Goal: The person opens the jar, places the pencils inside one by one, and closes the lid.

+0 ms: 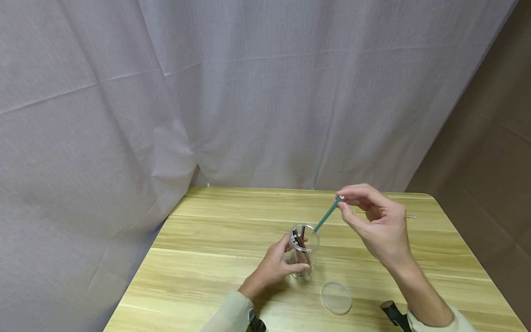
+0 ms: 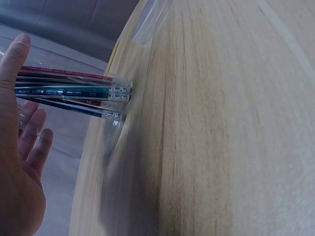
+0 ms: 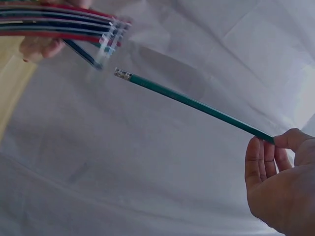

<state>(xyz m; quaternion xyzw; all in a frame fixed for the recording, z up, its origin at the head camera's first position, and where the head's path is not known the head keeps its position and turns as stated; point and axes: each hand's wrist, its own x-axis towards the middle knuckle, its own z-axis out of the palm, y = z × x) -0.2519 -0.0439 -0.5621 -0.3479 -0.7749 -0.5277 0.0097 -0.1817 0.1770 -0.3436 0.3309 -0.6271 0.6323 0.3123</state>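
Note:
My left hand (image 1: 275, 263) grips a clear jar (image 1: 313, 251) round its side, with the thumb across the front. Inside stand several red, black and dark green pencils (image 2: 69, 91), their metal-ferruled eraser ends down at the bottom of the jar. Between thumb and fingertips my right hand (image 1: 377, 221) pinches a green pencil (image 1: 327, 216) near its upper end. This pencil slants down to the left, and its eraser end is at the jar's rim in the head view; the right wrist view has a small gap between that end (image 3: 123, 73) and the jar.
A clear round lid (image 1: 336, 298) lies flat on the wooden table (image 1: 199, 276), right of the jar. Behind my right hand lies a yellow pencil (image 1: 360, 211), partly hidden. Grey curtains (image 1: 265, 115) hang along the table's back edge.

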